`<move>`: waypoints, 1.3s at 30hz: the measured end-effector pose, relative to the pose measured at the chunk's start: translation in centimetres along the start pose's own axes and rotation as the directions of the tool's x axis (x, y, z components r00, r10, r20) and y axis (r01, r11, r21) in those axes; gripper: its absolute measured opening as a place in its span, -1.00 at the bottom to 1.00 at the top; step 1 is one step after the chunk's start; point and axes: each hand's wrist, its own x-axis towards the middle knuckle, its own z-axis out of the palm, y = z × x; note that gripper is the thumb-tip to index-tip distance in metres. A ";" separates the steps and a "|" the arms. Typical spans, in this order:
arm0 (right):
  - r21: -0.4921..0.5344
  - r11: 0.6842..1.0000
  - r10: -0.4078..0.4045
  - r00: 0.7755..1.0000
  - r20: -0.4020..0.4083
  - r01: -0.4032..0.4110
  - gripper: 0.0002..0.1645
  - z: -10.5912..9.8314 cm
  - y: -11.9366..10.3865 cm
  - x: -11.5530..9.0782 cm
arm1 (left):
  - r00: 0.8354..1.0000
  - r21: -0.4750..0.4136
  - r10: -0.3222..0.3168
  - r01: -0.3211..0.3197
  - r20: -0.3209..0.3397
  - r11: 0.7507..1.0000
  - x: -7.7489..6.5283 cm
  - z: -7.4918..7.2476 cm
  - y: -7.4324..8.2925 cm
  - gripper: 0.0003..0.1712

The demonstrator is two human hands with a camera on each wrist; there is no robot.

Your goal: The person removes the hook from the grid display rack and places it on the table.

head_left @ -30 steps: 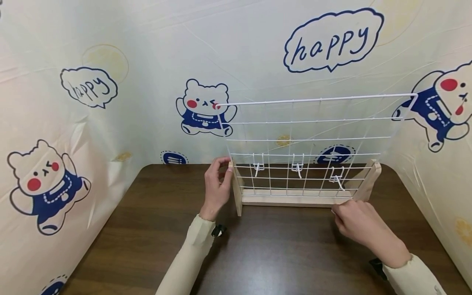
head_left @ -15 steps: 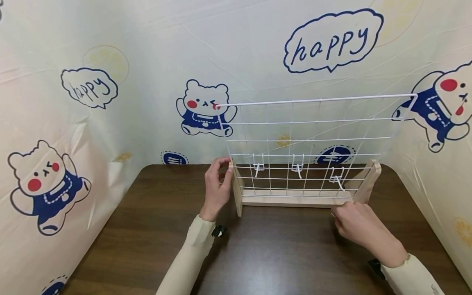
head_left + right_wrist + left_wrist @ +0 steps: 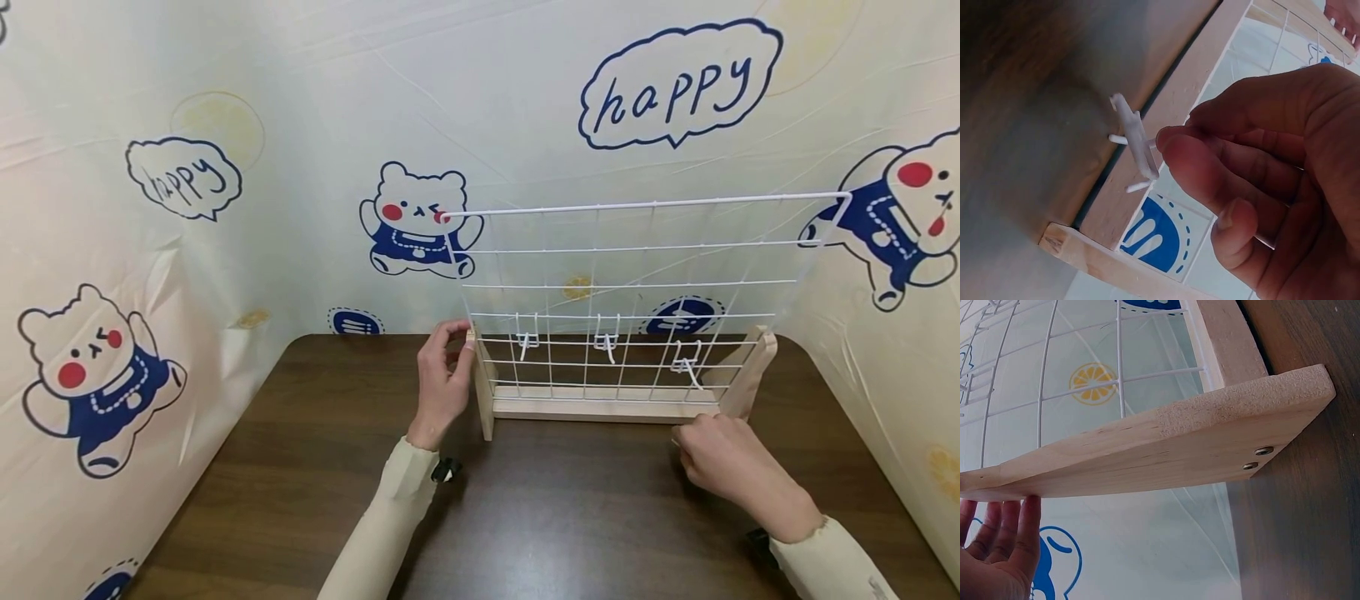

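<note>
A wire-grid display rack (image 3: 652, 203) with a pale wooden stand rises from the table, its white mesh leaning back. Three white wire hooks hang in a lower row: one at left (image 3: 528, 341), one in the middle (image 3: 606, 342), one at right (image 3: 685, 365). My left hand (image 3: 442, 379) grips the top of the left wooden side panel (image 3: 1116, 456), thumb in front and fingertips against its outer face. Near the stand's right front, my right hand (image 3: 738, 471) pinches another white hook (image 3: 1135, 140) between thumb and fingertips. In the head view this hook is mostly hidden by the hand.
A wooden crossbar (image 3: 592, 408) joins the two side panels, the right one (image 3: 752, 375) standing just behind my right hand. The brown table (image 3: 570, 517) spreads in front. Printed curtain (image 3: 300, 167) encloses the back and sides.
My right hand has shifted very slightly down and left, still pinching the hook. The left hand and the rack stay where they were.
</note>
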 end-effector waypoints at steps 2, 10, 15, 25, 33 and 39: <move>0.000 1.000 0.002 1.000 0.007 -0.002 -0.69 0.1 0.0 0.0 | 1.000 0.002 0.000 0.000 0.000 1.000 0.0 0.0 0.0 -0.75; 0.009 1.000 0.009 1.000 0.023 -0.009 -0.70 0.1 0.0 0.1 | 1.000 0.003 -0.001 0.001 0.003 1.000 0.0 0.0 0.1 -0.74; 0.009 1.000 0.003 1.000 0.009 -0.003 -0.67 0.3 0.0 0.0 | 1.000 -0.002 0.003 -0.003 0.003 1.000 0.0 -0.1 0.0 -0.74; -0.009 1.000 -0.005 1.000 0.024 0.005 -0.67 0.7 0.0 0.1 | 1.000 0.000 0.004 -0.004 0.008 1.000 0.0 -0.1 0.0 -0.74; -0.024 1.000 -0.009 1.000 0.015 0.009 -0.69 1.0 0.0 0.1 | 1.000 -0.006 0.010 -0.010 0.005 1.000 0.0 0.0 0.2 -0.75; -0.030 0.999 -0.014 1.000 0.016 0.014 -0.70 1.2 -0.1 0.1 | 1.000 -0.003 0.007 -0.007 0.008 1.000 0.0 -0.1 0.2 -0.74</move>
